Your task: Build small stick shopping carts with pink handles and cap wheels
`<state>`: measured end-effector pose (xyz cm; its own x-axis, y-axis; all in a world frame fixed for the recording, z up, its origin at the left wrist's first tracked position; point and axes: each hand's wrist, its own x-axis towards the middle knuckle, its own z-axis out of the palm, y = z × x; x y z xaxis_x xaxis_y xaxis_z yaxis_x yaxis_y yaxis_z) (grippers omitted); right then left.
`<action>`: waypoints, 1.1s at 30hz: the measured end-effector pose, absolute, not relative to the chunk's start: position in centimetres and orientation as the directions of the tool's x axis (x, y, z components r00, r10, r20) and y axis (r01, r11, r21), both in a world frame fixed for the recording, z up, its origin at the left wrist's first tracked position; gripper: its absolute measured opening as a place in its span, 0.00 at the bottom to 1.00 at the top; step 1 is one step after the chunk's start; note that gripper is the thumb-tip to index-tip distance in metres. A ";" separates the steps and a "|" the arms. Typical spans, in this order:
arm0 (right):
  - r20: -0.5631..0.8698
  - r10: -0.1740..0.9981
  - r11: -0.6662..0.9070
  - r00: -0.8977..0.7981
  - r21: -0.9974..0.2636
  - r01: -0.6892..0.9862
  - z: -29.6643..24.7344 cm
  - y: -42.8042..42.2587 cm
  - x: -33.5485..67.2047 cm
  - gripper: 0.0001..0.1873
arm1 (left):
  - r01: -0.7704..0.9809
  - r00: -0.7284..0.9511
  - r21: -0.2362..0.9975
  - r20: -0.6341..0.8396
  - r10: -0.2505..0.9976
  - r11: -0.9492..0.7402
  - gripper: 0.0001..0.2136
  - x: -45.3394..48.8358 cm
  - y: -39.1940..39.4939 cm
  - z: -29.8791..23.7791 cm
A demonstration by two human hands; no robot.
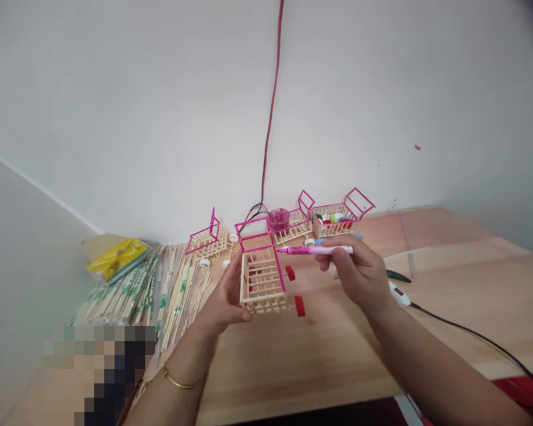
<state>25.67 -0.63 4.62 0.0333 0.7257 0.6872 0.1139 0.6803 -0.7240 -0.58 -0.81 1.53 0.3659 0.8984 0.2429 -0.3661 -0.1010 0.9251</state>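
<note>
A small toy cart [264, 275] made of wooden sticks is gripped at its left side by my left hand [228, 296]. Its handle frame and right top rail are magenta; the other sticks are bare wood. Two red wheels show on its right, and red shows in part on the left. Pinched in my right hand [357, 269] is a white marker [317, 251] with a magenta tip end, pointing left. The tip lies at the cart's upper right corner, by the magenta rail; whether it touches I cannot tell.
Similar carts stand behind, one [204, 239] left, others [337, 219] right, beside a magenta-stained cup [279, 220]. Packaged chopsticks [124, 296] and a yellow packet [118, 258] lie left. A white corded tool [400, 293] lies right. A red-black cable [270, 112] runs down the wall.
</note>
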 end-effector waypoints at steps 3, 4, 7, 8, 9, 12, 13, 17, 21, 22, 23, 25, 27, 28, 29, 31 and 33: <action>0.665 0.739 0.669 0.103 -0.743 0.002 4.1 -0.1 25.2 0.10 | -0.301 0.319 0.936 0.280 0.905 -0.183 0.59 -0.6 -0.4 0.8; 0.661 0.740 0.667 0.123 -0.745 -0.011 3.9 0.0 24.9 0.10 | -0.279 0.299 0.938 0.288 0.910 -0.205 0.60 -0.6 -0.3 0.5; 0.653 0.751 0.653 0.100 -0.757 0.036 3.3 0.0 24.0 0.09 | -0.246 0.241 0.939 0.298 0.924 -0.239 0.60 -0.3 -0.2 0.1; 0.653 0.755 0.649 0.064 -0.757 0.072 3.1 -0.1 23.6 0.11 | -0.248 0.221 0.938 0.300 0.928 -0.244 0.60 -0.1 -0.2 0.0; 0.658 0.753 0.651 0.024 -0.749 0.120 2.9 -0.3 23.2 0.15 | -0.249 0.199 0.936 0.302 0.932 -0.250 0.59 0.1 -0.3 0.1; 0.694 0.717 0.678 -0.063 -0.674 0.292 2.6 -0.6 22.1 0.22 | -0.251 0.135 0.930 0.306 0.942 -0.266 0.58 1.0 -0.7 0.5; 0.703 0.708 0.682 -0.073 -0.652 0.330 2.5 -0.8 21.7 0.22 | -0.248 0.121 0.931 0.304 0.945 -0.267 0.58 1.2 -0.9 0.6; 0.682 0.727 0.669 -0.081 -0.677 0.306 2.0 -0.9 20.9 0.19 | -0.180 0.061 0.942 0.299 0.952 -0.284 0.57 1.7 -1.2 0.3; 0.625 0.780 0.622 -0.044 -0.766 0.163 1.7 -0.7 21.1 0.21 | -0.089 0.016 0.940 0.331 0.944 -0.328 0.58 1.2 -1.3 -0.2; 0.608 0.794 0.607 -0.026 -0.788 0.104 1.8 -0.5 21.2 0.20 | -0.085 0.021 0.939 0.337 0.941 -0.334 0.57 1.1 -1.3 -0.2; 0.588 0.809 0.588 -0.010 -0.808 0.039 1.8 -0.3 21.4 0.19 | -0.092 0.027 0.936 0.344 0.939 -0.340 0.56 0.9 -1.3 -0.1; 0.537 0.843 0.535 0.006 -0.839 -0.099 2.1 0.1 21.8 0.17 | -0.142 0.029 0.927 0.354 0.935 -0.347 0.50 0.7 -1.4 0.4; 0.478 0.878 0.466 -0.004 -0.857 -0.220 2.4 0.4 22.2 0.17 | -0.215 0.035 0.923 0.334 0.942 -0.319 0.44 0.5 -1.4 1.0; 0.448 0.894 0.429 -0.015 -0.864 -0.264 2.6 0.6 22.4 0.17 | -0.244 0.045 0.924 0.313 0.949 -0.293 0.41 0.4 -1.4 1.3; 0.423 0.906 0.397 -0.026 -0.869 -0.295 2.7 0.7 22.5 0.18 | -0.261 0.060 0.929 0.287 0.956 -0.263 0.40 0.3 -1.3 1.5; 0.383 0.923 0.348 -0.046 -0.879 -0.324 2.9 1.0 22.8 0.20 | -0.262 0.091 0.941 0.245 0.965 -0.214 0.39 0.0 -1.2 1.6; 0.358 0.931 0.317 -0.068 -0.889 -0.331 2.9 1.1 22.9 0.20 | -0.263 0.148 0.950 0.209 0.967 -0.165 0.40 -0.2 -1.1 1.5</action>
<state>22.92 1.15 2.90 -0.0683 0.9313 0.3577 -0.3305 0.3171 -0.8889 -0.23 -1.14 1.52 0.1476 0.9667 0.2089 -0.2633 -0.1652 0.9505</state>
